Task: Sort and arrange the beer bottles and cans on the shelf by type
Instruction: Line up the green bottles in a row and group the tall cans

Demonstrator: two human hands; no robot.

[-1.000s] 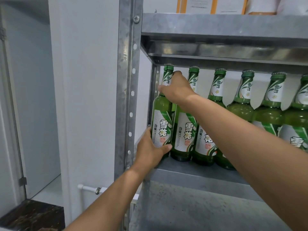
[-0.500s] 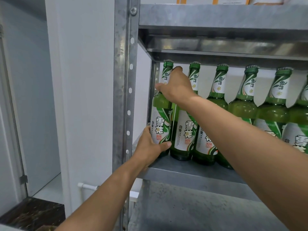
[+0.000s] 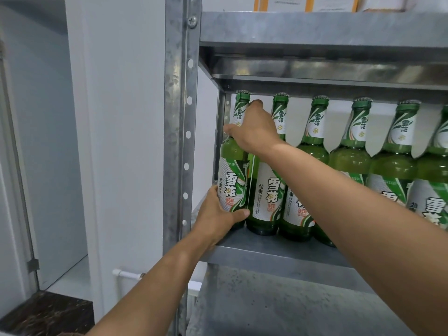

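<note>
My right hand [image 3: 254,128] curls round the neck of the leftmost green beer bottle [image 3: 232,170], while my left hand [image 3: 218,217] grips its lower body at the label. The bottle is upright at the left end of the metal shelf [image 3: 278,255], just beside a row of matching bottles [image 3: 351,161].

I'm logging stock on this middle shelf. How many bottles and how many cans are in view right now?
Green bottles: 6 (the leftmost bottle is gripped by the left hand and the right hand; the last one is cut off at the right edge)
Cans: 0 in view
Total: 6
</note>
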